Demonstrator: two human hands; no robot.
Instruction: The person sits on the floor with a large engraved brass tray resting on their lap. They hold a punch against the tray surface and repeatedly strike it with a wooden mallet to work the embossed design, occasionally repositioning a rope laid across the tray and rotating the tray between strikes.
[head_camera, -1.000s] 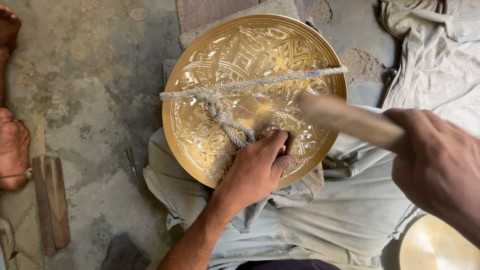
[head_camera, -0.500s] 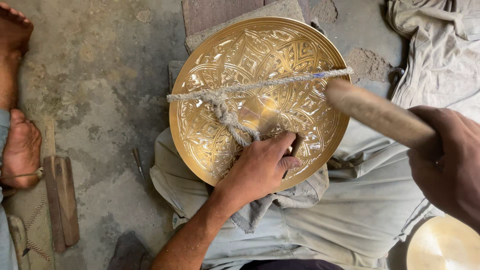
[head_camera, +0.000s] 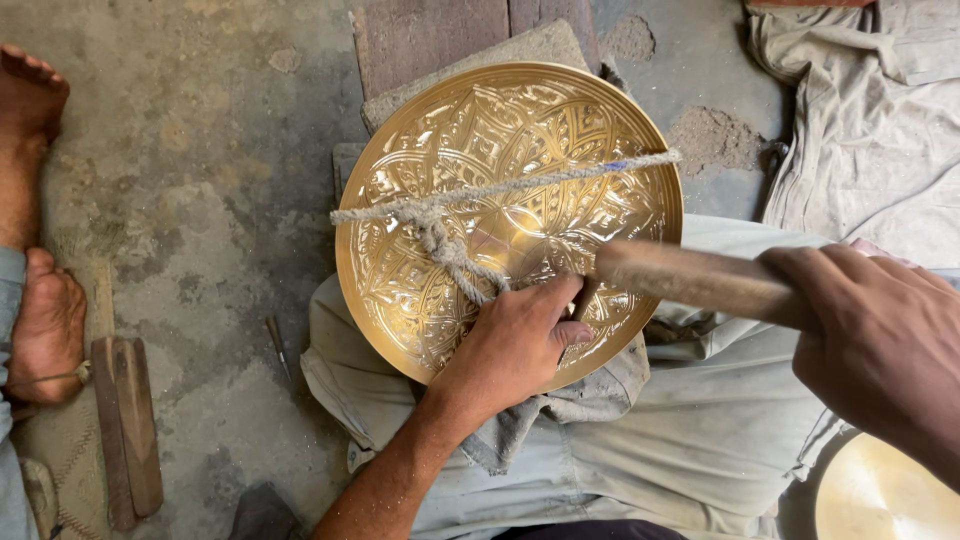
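1. Clamped in my right hand (head_camera: 880, 350) is a wooden handle (head_camera: 690, 280), fingers wrapped fully around it; its far end reaches over the plate's lower right part, just beside my left thumb.

2. Left hand (head_camera: 510, 350) rests on the near rim of the brass plate (head_camera: 590, 130), fingers curled together. What they pinch is hidden from the head view, so I cannot tell whether a small tool sits under them, where the handle's end comes in.

3. That plate is round, engraved all over, and lies on my lap with its far edge propped on a stone block (head_camera: 540, 45). A rope (head_camera: 500, 190) stretches across it from left rim to right, with a knotted tail running down toward my left hand.

4. A grey cloth (head_camera: 590, 400) pads the plate's near edge under my wrist.

5. Left of the plate, on the concrete floor (head_camera: 200, 150), are another person's bare feet (head_camera: 40, 320) and a wooden bar (head_camera: 125, 430). A second plain brass disc (head_camera: 880, 495) shows below right of the plate.

6. To work well here, I judge the left hand should press firmly so the plate cannot rock, and the right should keep strokes short and square, landing clear of the thumb and rope.
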